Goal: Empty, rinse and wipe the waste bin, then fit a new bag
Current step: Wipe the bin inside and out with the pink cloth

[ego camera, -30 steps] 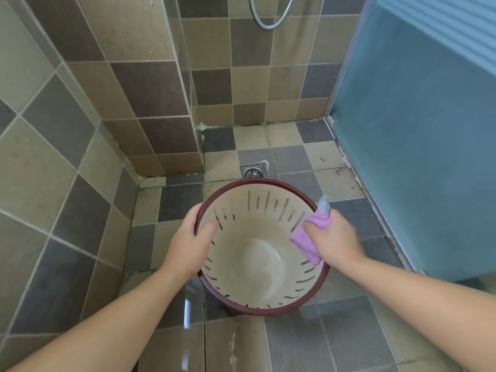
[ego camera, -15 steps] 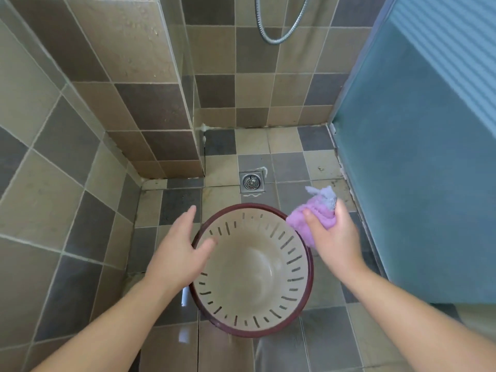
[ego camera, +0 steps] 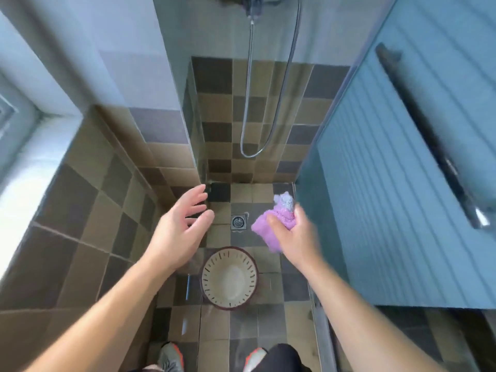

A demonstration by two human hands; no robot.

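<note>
I count one waste bin (ego camera: 229, 277), one purple cloth (ego camera: 271, 226), one floor drain (ego camera: 238, 221) and my two hands. The bin stands upright on the tiled floor (ego camera: 217, 328), below and between both hands, touching neither. My left hand (ego camera: 179, 232) hangs with fingers spread, holding nothing; my right hand (ego camera: 295, 237) grips the bunched cloth.

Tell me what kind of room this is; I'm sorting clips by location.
Most likely a tiled bathroom, at the shower stall. A shower hose hangs on the tiled wall, a floor drain sits in the tile floor, and a frosted sliding door closes off the right side.
</note>
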